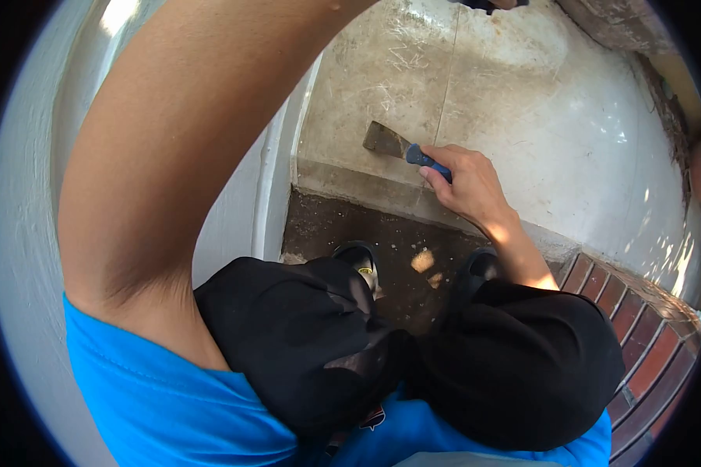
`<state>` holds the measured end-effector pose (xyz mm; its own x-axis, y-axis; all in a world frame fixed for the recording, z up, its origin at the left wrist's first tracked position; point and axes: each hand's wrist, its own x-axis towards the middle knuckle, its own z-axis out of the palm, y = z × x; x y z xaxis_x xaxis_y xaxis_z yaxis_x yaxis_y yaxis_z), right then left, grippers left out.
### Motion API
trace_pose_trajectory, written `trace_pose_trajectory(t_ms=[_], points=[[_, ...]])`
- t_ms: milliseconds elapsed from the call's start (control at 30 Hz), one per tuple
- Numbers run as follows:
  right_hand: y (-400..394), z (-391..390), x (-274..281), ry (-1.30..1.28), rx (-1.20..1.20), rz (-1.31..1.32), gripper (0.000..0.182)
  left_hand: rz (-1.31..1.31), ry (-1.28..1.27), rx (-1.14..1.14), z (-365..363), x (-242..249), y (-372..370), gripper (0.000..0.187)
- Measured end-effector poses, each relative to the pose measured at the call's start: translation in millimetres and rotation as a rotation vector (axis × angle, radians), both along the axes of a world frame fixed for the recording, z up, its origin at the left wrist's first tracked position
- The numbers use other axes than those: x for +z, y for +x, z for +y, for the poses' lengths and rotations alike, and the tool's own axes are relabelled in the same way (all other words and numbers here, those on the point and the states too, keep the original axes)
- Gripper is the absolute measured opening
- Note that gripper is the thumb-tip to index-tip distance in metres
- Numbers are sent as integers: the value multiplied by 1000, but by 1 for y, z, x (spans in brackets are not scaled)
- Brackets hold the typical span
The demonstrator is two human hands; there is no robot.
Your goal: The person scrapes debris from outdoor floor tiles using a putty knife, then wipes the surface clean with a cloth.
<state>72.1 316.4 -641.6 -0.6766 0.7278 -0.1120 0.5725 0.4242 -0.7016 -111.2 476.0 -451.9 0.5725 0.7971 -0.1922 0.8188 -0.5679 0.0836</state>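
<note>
My right hand (471, 183) is closed around the blue handle of a scraper (388, 140). Its flat, dirty metal blade points left and lies against or just over the stained, pale concrete step (514, 117); contact is hard to judge. Scratch marks and whitish scrapes show on the step beyond the blade. My left arm (156, 148) is raised across the upper left of the view. At the top edge, a sliver of what seems to be my left hand (508, 3) shows beside a dark object I cannot make out; its fingers are mostly cut off.
A pale grey wall or door frame (234, 198) stands close on the left. Below the step is dark, damp ground (335, 222) with small light fragments (423, 261) between my shoes. Red bricks (639, 335) edge the right side. My bent knees (514, 358) fill the lower middle.
</note>
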Motion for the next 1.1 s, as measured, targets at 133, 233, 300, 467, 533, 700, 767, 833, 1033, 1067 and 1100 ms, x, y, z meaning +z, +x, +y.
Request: trace_pose_trajectory(t_ms=[133,233,300,467,533,700,767,833,1033,1067,1100], points=[[15,-7,-6,-42,-25,66,29,-114,74,52,-38,-7,36,28],[21,-6,-11,-60,-66,112,30,-184,-13,-1,-59,-45,43,25],[24,-2,-19,-86,-124,180,30,-264,10,140,-94,-64,27,30],[27,-6,-24,-85,-21,146,30,-986,-175,648,-207,-163,-13,22],[19,-13,-25,-54,-20,181,32,-1079,-146,826,-255,-201,-13,24],[-25,-22,-30,35,155,122,36,-994,134,844,-313,-245,-1,69],[-42,-29,-30,72,192,94,38,-960,201,856,-309,-250,-3,72],[-49,-35,-31,89,189,73,41,-948,242,836,-306,-258,-4,72],[-20,-65,-40,-67,186,279,45,-828,282,769,-330,-270,3,73],[-19,-66,-44,-77,211,263,45,-816,295,777,-332,-273,6,72],[-21,-70,-48,-58,211,245,45,-804,306,783,-334,-276,8,72]])
